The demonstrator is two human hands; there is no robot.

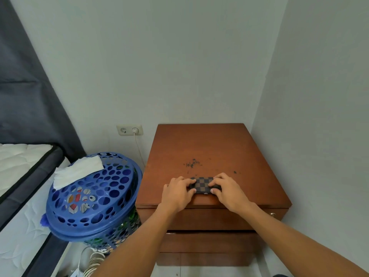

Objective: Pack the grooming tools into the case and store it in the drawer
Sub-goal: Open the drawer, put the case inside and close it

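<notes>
A brown wooden drawer chest (215,152) stands in a pale-walled corner, its scuffed top bare except for the checkered case (204,185) near the front edge. The left hand (176,193) and right hand (229,191) grip the case's two ends. To the left stand a blue perforated laundry basket (93,198) topped with a white tissue (78,173), and a mattress (22,162).

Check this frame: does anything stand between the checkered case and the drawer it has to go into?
Yes. The checkered case lies on the cabinet top, held by the left hand and right hand. The drawers below look shut, so a closed drawer front is the barrier. Nothing else visibly blocks the way.
</notes>
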